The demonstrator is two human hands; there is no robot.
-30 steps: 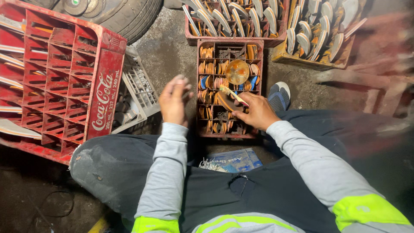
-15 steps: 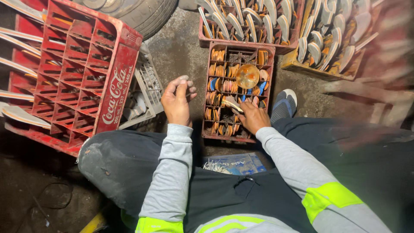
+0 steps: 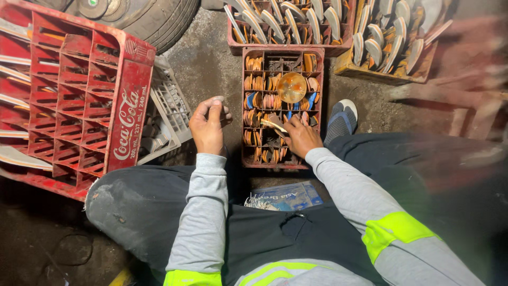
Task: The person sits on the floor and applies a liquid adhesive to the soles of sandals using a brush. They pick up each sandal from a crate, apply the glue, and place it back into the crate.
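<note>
My left hand (image 3: 208, 125) is raised beside a dark red compartment crate (image 3: 247, 159), its fingers pinched on a small grey piece (image 3: 217, 100). My right hand (image 3: 299, 136) rests over the crate's middle cells and holds a flat yellowish strip (image 3: 273, 125). The crate's cells are packed with small orange, brown and blue curved pieces. A round amber lid (image 3: 292, 87) lies on top of them near the far end.
A big red bottle crate (image 3: 69, 100) stands at the left, with a grey plastic crate (image 3: 170, 114) beside it and a tyre (image 3: 153, 18) behind. Two more crates (image 3: 288, 24) (image 3: 391, 45) of pale curved blades sit beyond. A blue packet (image 3: 288, 197) lies between my legs.
Both hands have stayed at the compartment crate. The left hand's fingers have risen slightly with the small piece. The head view has shifted, so the crates sit farther right.
</note>
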